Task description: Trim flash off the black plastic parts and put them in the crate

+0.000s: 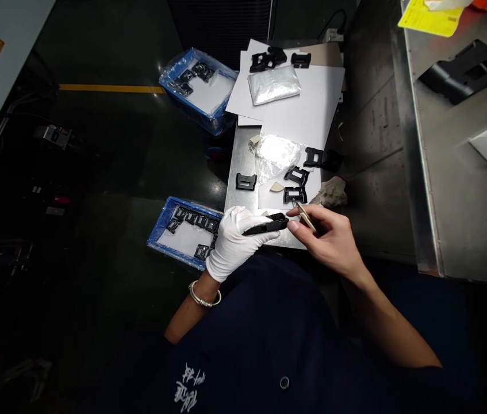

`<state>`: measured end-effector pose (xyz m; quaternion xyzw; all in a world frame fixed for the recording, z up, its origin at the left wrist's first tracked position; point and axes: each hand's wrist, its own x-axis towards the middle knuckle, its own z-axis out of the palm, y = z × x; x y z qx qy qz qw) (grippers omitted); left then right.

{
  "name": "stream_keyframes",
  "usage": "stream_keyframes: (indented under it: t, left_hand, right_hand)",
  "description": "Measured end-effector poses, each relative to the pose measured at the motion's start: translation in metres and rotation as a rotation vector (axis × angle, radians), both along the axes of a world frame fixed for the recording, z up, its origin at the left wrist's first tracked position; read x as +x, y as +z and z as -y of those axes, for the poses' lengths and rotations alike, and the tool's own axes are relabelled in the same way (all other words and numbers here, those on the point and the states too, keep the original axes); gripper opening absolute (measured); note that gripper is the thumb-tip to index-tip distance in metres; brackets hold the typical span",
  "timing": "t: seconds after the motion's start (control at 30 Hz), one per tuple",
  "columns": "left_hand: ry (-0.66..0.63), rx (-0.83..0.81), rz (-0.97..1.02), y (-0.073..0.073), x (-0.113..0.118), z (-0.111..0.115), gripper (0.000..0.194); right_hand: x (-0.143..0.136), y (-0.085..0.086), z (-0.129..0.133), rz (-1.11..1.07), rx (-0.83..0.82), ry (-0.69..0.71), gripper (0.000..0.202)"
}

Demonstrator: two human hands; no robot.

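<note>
My left hand, in a white glove, is closed around a black plastic part held just above the near edge of the metal table. My bare right hand is closed on a thin metal tool with a tan handle, its fingertips beside the right end of that part. Beyond my hands lie several black frames, among them one on white paper and another on bare metal. A tan piece rests between them.
Two blue bins, one near and one far, hold black parts left of the table. A clear bag lies on paper. A grey cloth and a metal bench are right.
</note>
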<state>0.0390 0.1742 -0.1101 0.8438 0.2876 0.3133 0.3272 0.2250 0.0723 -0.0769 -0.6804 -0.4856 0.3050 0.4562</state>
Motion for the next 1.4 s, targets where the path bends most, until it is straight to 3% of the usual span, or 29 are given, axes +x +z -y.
stream_keyframes:
  t: [0.17,0.3,0.43,0.57,0.67,0.77,0.93,1.23,1.4]
  left_hand:
    - [-0.03,-0.037,0.063,0.0,0.003,0.004,0.016]
    - [-0.066,-0.186,0.08,0.003,0.005,0.008,0.014]
    - [-0.003,-0.419,0.114,0.005,0.004,0.011,0.037]
    - [-0.008,-0.478,0.16,0.002,0.0,0.01,0.047]
    - [-0.052,-0.437,0.114,-0.002,-0.003,0.01,0.032]
    - [-0.046,-0.29,0.035,-0.005,-0.001,0.011,0.034]
    - [-0.023,-0.128,0.0,-0.007,0.005,0.013,0.011]
    - [-0.057,-0.012,-0.054,-0.013,0.005,0.013,0.016]
    - [-0.054,-0.023,-0.058,-0.013,0.005,0.014,0.014]
  right_hand:
    - [-0.009,-0.004,-0.003,-0.096,0.004,0.052,0.018]
    - [-0.009,-0.005,-0.003,-0.101,-0.025,0.055,0.019]
    - [-0.008,-0.007,-0.002,-0.181,-0.068,0.052,0.02]
    - [-0.008,-0.009,-0.003,-0.235,-0.076,0.013,0.021]
    - [-0.008,-0.011,-0.003,-0.25,-0.077,-0.002,0.022]
    - [-0.01,-0.015,-0.002,-0.251,-0.081,-0.023,0.023]
    - [-0.015,-0.019,0.0,-0.099,-0.131,-0.031,0.024]
    - [-0.013,-0.02,-0.004,0.016,-0.289,0.024,0.04]
    - [-0.011,-0.021,-0.005,-0.002,-0.29,0.037,0.041]
